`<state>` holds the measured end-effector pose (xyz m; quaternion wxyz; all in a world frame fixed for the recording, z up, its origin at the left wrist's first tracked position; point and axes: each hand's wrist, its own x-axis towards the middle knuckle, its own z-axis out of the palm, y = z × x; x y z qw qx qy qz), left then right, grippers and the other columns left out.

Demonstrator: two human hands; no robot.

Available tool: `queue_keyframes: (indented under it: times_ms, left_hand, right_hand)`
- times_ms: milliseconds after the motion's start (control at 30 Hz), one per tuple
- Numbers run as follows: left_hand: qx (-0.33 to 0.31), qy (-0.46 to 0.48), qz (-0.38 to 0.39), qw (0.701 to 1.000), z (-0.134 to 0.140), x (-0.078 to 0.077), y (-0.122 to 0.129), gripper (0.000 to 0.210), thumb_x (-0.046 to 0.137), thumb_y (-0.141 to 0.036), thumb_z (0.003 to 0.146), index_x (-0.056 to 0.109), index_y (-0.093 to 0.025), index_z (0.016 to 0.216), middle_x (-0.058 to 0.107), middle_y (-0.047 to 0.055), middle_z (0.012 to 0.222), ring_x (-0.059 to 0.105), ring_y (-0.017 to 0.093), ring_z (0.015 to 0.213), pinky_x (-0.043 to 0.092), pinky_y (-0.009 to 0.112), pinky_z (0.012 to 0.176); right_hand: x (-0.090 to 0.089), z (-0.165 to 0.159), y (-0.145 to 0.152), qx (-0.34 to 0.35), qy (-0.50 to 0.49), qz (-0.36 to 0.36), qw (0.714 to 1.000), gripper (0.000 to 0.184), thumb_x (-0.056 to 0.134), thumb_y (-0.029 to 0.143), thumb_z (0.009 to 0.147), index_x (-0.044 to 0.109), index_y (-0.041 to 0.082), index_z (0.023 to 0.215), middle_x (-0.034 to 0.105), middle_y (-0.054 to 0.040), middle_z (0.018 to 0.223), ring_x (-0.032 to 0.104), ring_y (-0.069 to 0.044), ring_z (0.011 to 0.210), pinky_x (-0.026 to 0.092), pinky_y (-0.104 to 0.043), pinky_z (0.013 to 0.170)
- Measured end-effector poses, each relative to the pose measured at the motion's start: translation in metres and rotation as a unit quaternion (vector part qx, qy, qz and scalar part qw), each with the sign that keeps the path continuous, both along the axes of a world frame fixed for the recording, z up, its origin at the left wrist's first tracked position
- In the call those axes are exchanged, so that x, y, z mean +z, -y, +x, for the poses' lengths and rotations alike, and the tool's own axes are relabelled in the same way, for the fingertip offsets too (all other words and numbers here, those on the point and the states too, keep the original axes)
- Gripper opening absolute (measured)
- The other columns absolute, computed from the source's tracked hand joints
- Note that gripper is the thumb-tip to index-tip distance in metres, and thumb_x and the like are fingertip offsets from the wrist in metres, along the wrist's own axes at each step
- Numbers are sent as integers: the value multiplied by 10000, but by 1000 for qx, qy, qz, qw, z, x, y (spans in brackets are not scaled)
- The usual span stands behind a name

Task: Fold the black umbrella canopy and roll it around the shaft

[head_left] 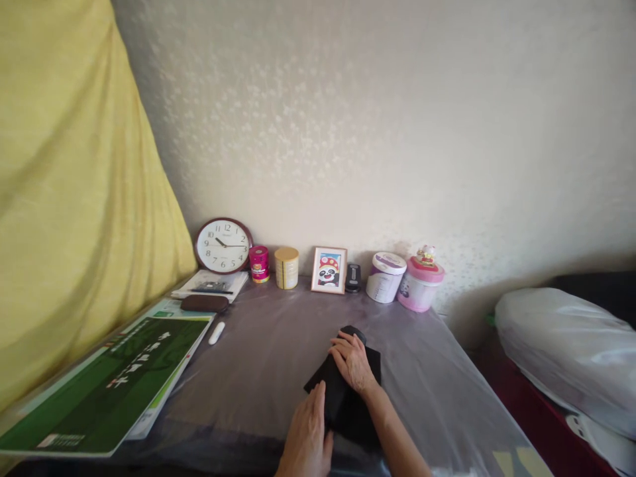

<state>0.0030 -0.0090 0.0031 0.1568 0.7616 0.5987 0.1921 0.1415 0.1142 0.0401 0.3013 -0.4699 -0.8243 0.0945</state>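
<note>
A black, cloth-like piece (342, 397) lies on the table near its front edge, with angular corners showing at both sides. My right hand (352, 363) rests across its upper part, fingers stretched to the left and lying flat. Just beyond those fingers a dark rounded end (354, 333) sticks out; whether it belongs to the black piece I cannot tell. My left hand (309, 424) is at the lower left side of the piece, its fingers straight and close together, its thumb apart. What lies beneath both palms is hidden.
A grey-covered table (248, 371) holds green booklets (149, 371), a brown case (205, 303) and a white stick-like item (216, 333). Along the wall stand a clock (224, 246), a pink tin (259, 265), a yellow-lidded can (287, 269), a panda picture (328, 270) and two tubs (385, 278).
</note>
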Motion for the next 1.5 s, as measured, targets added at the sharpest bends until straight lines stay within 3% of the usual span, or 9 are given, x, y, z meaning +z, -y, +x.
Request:
queue_keyframes:
  times_ms: [133,300,533,667,767,867,1200,1333,1500]
  left_hand:
    - [-6,1,-35,999,0,16,1,759,382,-103,689,143,-63,1408,326,137,1441,354,216,1299,315,372,1067]
    - [0,8,-23,1000,1,19,3,730,374,-116,702,168,-72,1401,372,143,1414,386,218,1276,335,385,1052]
    - [-11,36,48,998,-2,11,5,688,359,-111,738,154,-99,1394,418,150,1375,443,227,1230,393,406,1001]
    - [-12,39,71,997,-3,9,5,670,373,-106,751,164,-96,1387,424,161,1365,460,232,1213,400,396,994]
    - [-15,41,81,996,-3,10,5,667,382,-112,758,156,-101,1385,415,165,1369,453,235,1219,404,400,990]
    - [-18,39,83,996,-4,10,4,663,385,-116,760,155,-107,1382,429,163,1357,458,232,1215,408,396,985]
    - [-23,34,83,996,-5,9,3,647,382,-128,771,157,-87,1377,458,176,1323,481,250,1190,415,410,973]
    - [-20,38,83,996,-6,7,2,661,385,-134,774,131,-127,1385,454,155,1331,481,249,1193,417,428,966]
    - [-19,44,78,996,-7,5,1,661,390,-143,778,130,-132,1386,461,150,1326,476,249,1199,419,429,964]
  right_hand:
    - [-4,2,-19,-50,-4,-6,999,275,425,244,884,699,262,879,674,-22,1087,466,-216,1198,196,-475,1060]
    - [-3,16,-32,-146,-76,-29,986,253,461,239,842,664,210,991,618,-72,1183,486,-209,1183,294,-405,1035]
    - [-11,79,9,-278,-184,-131,934,336,423,315,813,629,138,1010,677,-125,982,637,-220,924,474,-350,844]
    - [-14,88,43,-263,-254,-210,907,325,439,354,792,626,166,980,688,-80,882,661,-204,811,524,-309,682]
    - [-6,78,56,-230,-337,-295,864,339,452,377,782,609,161,991,666,-55,823,646,-177,742,524,-274,605]
    - [6,67,60,-203,-365,-324,849,337,467,376,773,603,153,986,629,-23,752,615,-148,670,508,-254,561]
    - [30,50,60,-164,-345,-365,849,235,446,318,805,586,181,934,599,-20,805,590,-99,596,453,-183,461]
    - [30,47,54,-163,-332,-360,856,243,429,201,798,588,194,982,608,-48,981,637,-114,729,477,-172,499]
    - [21,45,43,-181,-340,-371,845,187,437,170,780,579,189,900,616,-44,947,641,-136,824,502,-179,536]
